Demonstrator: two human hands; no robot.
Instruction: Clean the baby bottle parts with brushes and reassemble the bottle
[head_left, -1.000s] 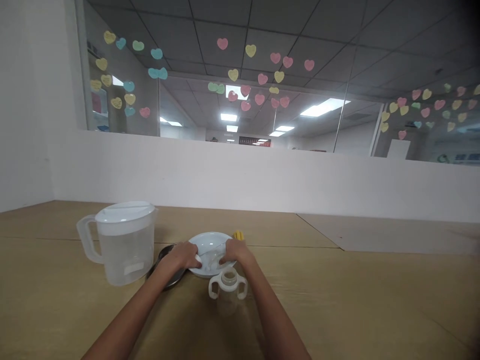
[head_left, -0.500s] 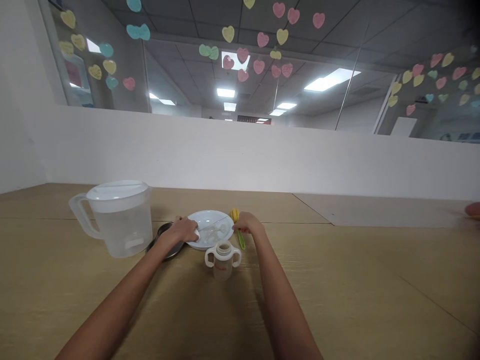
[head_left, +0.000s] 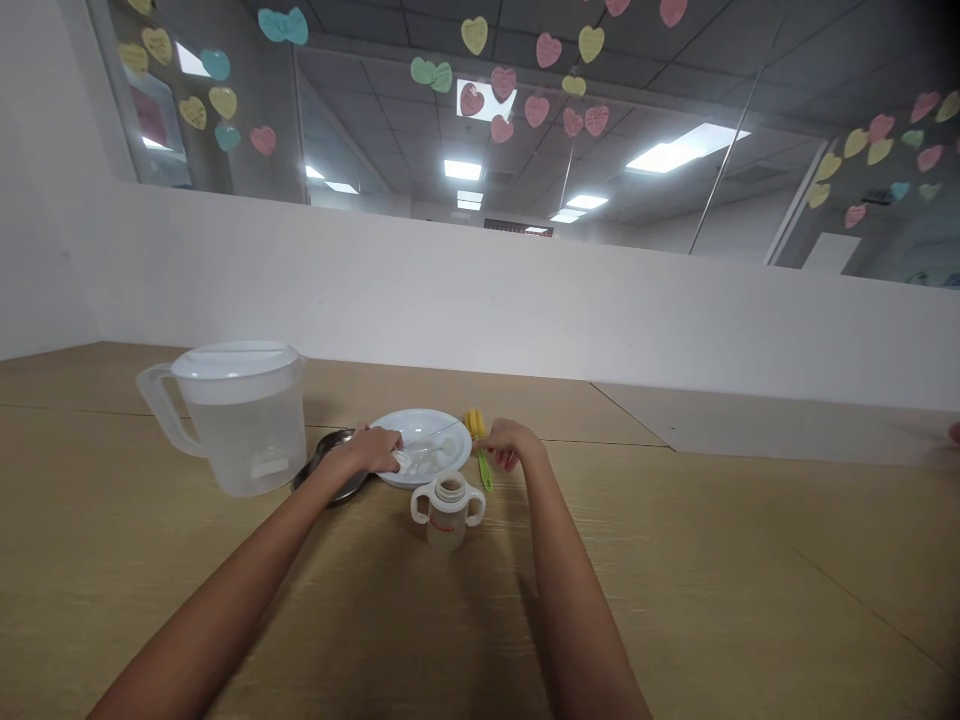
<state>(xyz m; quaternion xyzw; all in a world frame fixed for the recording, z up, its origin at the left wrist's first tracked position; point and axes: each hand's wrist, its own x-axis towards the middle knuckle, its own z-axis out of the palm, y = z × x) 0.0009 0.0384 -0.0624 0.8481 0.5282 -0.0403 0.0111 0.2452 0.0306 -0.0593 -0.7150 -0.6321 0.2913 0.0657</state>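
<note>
A white plate (head_left: 382,424) lies on the table with several clear and whitish small parts (head_left: 435,455) in it. Over its left side is my left hand (head_left: 373,448), fingers closed on a small white piece (head_left: 403,462) whose kind I cannot make out. My right hand (head_left: 511,442) is just right of the plate, above a brush with yellow bristles (head_left: 474,422) and a green handle (head_left: 486,475). Its index finger stretches toward the plate's rim, the other fingers are loosely curled, and nothing shows in it. A two-handled baby bottle (head_left: 448,515) stands upright and uncapped in front.
A lidded clear pitcher (head_left: 247,430) holding liquid stands at the left. Between it and the plate sits a dark metal dish (head_left: 322,450), partly under my left forearm. A white wall (head_left: 450,290) bounds the table behind. Part of another person's hand (head_left: 955,432) shows at the right edge.
My right hand has drawn slightly right, away from the plate, and its fingers have loosened. My left hand stays at the plate's left side. The view has shifted slightly.
</note>
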